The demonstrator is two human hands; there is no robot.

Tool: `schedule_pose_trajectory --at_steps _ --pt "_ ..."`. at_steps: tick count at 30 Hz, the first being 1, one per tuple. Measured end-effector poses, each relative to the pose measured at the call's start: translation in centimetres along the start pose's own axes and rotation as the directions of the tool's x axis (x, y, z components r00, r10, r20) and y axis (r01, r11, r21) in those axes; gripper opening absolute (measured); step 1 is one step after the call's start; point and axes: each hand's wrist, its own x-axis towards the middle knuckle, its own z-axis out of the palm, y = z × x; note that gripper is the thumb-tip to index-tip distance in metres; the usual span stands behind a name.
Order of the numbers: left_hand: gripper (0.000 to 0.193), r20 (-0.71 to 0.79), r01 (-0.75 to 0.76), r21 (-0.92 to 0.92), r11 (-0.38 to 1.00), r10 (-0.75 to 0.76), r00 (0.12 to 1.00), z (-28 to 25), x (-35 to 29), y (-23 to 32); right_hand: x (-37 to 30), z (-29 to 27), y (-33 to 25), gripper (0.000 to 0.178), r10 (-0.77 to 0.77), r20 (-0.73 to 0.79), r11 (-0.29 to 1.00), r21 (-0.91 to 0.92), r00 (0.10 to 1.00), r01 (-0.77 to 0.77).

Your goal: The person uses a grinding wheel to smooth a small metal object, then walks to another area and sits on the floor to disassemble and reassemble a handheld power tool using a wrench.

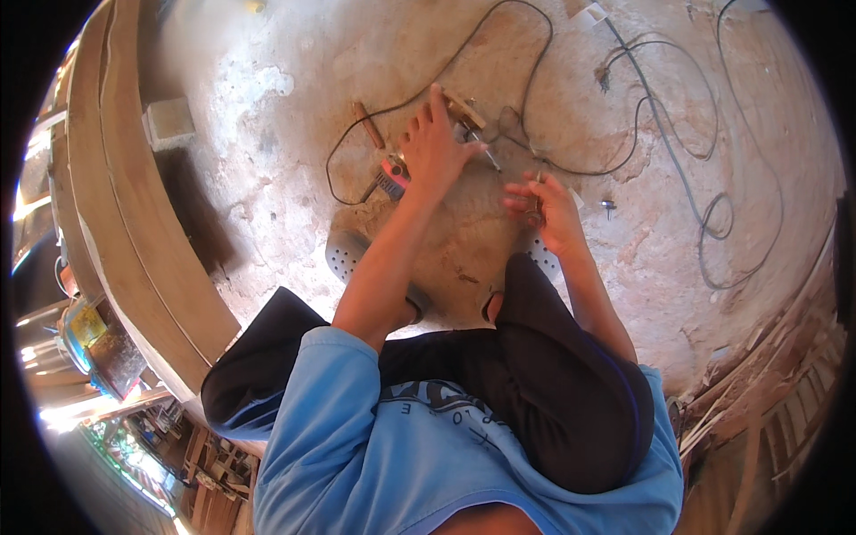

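Head view: we squat over the concrete floor point(267, 178). Our left hand point(437, 143) lies flat, fingers spread, pressing on a power tool point(392, 174) with a red body on the floor. Our right hand point(548, 209), just beside it, pinches a small metal piece point(535, 214) in curled fingers. Black cables point(678, 160) loop around; a wooden-handled tool point(367, 125) lies nearby.

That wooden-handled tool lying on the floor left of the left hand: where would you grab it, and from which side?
Grip the wooden-handled tool around the middle of its brown handle, coming from above. It lies flat on the concrete floor, with bare floor on its left side; the black cord runs close by, and the left hand crowds its right.
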Motion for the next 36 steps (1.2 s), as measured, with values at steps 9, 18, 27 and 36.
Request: schedule_pose_trajectory --at_steps 9,18,27,36 --pt "0.125 -0.027 -0.021 0.004 1.000 0.021 0.999 0.5 0.1 -0.5 -0.5 -1.2 -1.4 0.039 -0.119 -0.117 0.992 0.036 0.986 0.124" --pt "0.119 -0.020 -0.025 -0.042 0.999 0.024 1.000 0.5 0.3 -0.5 -1.5 -2.2 -4.1 0.039 -0.129 -0.105 0.969 0.201 0.986 0.147" --pt "0.096 -0.317 -0.168 0.043 0.985 0.172 0.933 -0.5 -0.6 0.6 -3.0 -1.3 -3.8 0.042 -0.143 -0.016 0.980 0.139 0.990 0.143" --pt "0.035 0.415 0.363 -0.905 0.223 0.267 0.870 -3.7 -3.7 8.2 -6.0 0.8 -4.0 0.047 -0.132 0.117 0.986 -0.088 0.984 0.143"
